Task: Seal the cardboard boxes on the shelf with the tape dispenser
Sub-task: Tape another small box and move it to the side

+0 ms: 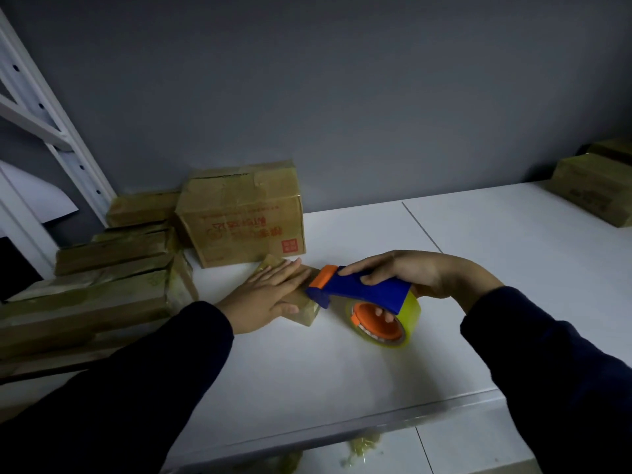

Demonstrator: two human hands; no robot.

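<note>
On the white shelf (342,371), the left hand (270,290) lies flat, fingers straight, pinning the small brown cardboard box (306,311), likely light and slide-prone, while the right hand (410,271) grips the rigid blue-and-orange tape dispenser (369,292) by its handle, nose at the box.

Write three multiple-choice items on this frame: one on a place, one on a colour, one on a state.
1. Where is the left hand?
A. flat on the small box
B. raised in the air
C. out of view

2. What colour is the body of the tape dispenser?
A. red
B. blue
C. green

3. What is the right hand doing?
A. hanging open, holding nothing
B. gripping the tape dispenser
C. lying flat on the small box

Answers:
1 A: its straight fingers lie along the box top.
2 B: the body is blue, with an orange nose and hub.
3 B: its fingers curl round the blue body and into the roll's core.
</note>
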